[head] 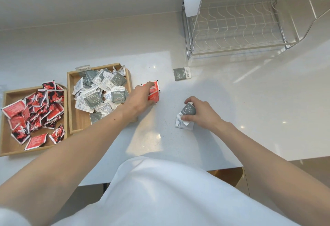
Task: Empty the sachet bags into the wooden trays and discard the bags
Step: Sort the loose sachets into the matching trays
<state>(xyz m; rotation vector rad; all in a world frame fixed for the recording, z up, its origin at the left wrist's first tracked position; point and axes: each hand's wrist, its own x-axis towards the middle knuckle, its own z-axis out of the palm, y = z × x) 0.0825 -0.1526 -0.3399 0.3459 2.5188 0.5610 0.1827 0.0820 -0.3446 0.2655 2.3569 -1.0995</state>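
Note:
Two wooden trays sit at the left of the white counter. The left tray (7, 98) holds several red sachets, and the right tray (71, 89) holds several grey and white sachets. My left hand (141, 97) lies on a few red sachets (154, 94) beside the right tray, fingers curling over them. My right hand (201, 113) pinches grey and white sachets (187, 116) lying on the counter. One grey sachet (182, 73) lies alone farther back.
A white wire dish rack (237, 29) stands at the back right against the wall. The counter's front edge (178, 171) runs just before my body, with a wooden stool (226, 175) below it.

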